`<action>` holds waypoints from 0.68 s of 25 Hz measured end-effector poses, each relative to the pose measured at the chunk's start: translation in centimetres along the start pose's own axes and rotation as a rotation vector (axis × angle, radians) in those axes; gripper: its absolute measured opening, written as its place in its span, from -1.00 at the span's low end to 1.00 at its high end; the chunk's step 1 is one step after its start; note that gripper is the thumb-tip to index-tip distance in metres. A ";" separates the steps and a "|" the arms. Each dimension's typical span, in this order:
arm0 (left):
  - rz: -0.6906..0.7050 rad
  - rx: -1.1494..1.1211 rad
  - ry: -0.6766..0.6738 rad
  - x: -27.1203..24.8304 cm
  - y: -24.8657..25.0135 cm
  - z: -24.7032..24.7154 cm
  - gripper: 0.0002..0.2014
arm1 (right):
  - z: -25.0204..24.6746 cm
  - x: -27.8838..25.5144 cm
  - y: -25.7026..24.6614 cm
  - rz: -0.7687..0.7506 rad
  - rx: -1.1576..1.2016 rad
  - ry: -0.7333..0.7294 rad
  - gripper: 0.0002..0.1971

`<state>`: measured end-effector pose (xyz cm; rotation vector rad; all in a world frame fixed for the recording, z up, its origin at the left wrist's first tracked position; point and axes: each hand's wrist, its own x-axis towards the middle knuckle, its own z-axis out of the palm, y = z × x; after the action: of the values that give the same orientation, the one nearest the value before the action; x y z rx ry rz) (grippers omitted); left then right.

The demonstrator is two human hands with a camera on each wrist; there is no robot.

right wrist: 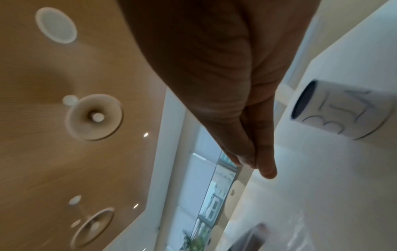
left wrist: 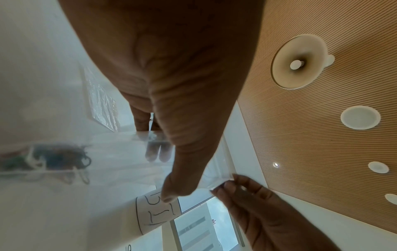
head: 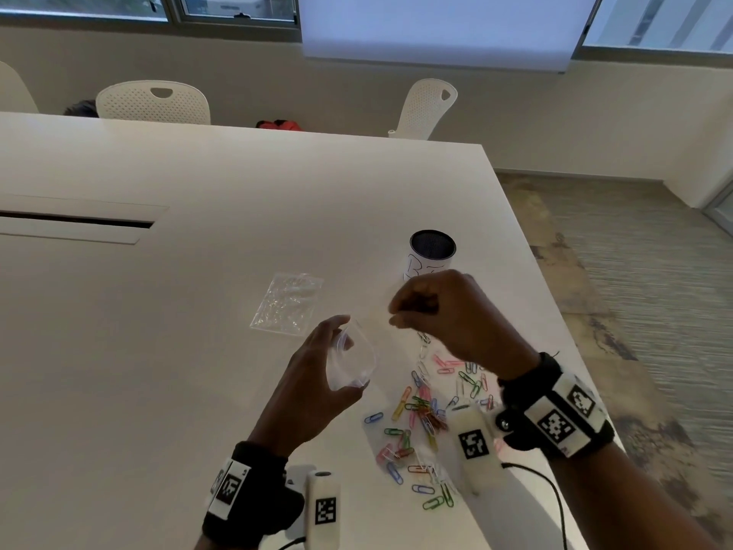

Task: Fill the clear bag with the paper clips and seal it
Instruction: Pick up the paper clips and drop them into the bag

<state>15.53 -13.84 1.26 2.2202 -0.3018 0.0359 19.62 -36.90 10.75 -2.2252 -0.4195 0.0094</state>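
Left hand (head: pixel 317 371) grips the clear bag (head: pixel 355 361) just left of the paper clips (head: pixel 424 414) on the worktop (head: pixel 198 311), while right hand (head: pixel 444 315) pinches its rim, apparently spreading the mouth for filling.

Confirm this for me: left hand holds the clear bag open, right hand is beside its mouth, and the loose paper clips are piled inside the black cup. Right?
Not quite. The paper clips lie scattered on the table, not in the black cup; the head view shows this. The left hand does hold the clear bag open, with the right hand beside its mouth.
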 end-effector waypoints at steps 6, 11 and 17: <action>-0.010 -0.012 -0.001 0.1 0.0 -0.1 -0.12 | -0.3 0.7 9.1 0.225 -0.241 0.041 -0.85; -0.008 -0.002 -0.009 0.2 0.0 0.0 -0.11 | 1.8 0.8 12.4 0.331 -0.496 -0.119 -0.50; -0.015 0.001 -0.010 0.4 -0.2 0.1 -0.09 | 3.0 -0.2 11.6 0.221 -0.492 -0.213 -0.58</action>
<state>15.91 -13.89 1.14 2.2238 -0.2908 0.0170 22.43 -41.40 0.03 -2.7612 -0.3106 0.2912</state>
